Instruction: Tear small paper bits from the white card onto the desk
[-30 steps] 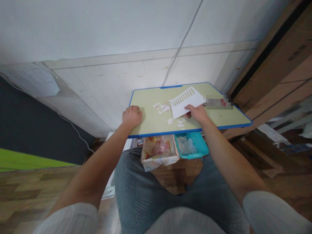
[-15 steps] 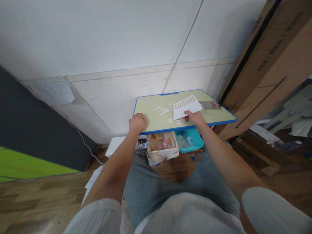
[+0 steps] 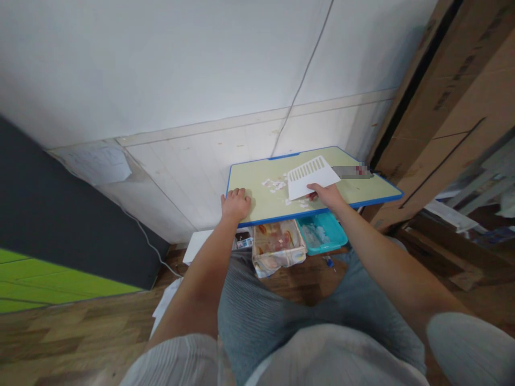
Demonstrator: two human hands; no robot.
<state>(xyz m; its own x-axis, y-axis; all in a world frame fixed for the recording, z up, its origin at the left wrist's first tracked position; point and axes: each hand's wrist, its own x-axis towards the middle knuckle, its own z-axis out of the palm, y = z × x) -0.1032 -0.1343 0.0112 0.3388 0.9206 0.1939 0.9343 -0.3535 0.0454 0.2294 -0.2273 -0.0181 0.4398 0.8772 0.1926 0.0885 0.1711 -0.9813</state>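
My right hand [image 3: 329, 196] pinches the near edge of a white sheet [image 3: 306, 185], thumb on top. A row of narrow slots runs along the sheet's far side, and the pale green table top shows through them. My left hand [image 3: 236, 205] lies palm down at the table's left front corner, fingers stretched a little apart, with nothing in it. Between the hands, small white paper scraps [image 3: 275, 185] are scattered on the table [image 3: 254, 170], some of them close beside the sheet.
Under the table's blue front edge sit a cloth-lined basket [image 3: 277, 257] and a turquoise bin [image 3: 328, 247] with whitish contents. A blurred-out item [image 3: 348, 172] lies right of the sheet. Tall cardboard boxes [image 3: 446, 102] stand at the right; a white wall [image 3: 181, 64] rises behind.
The whole view has shifted, so the table appears slightly further right. My left hand's fingers look more stretched out than before. The sheet stays in my right hand, nearly unmoved over the table.
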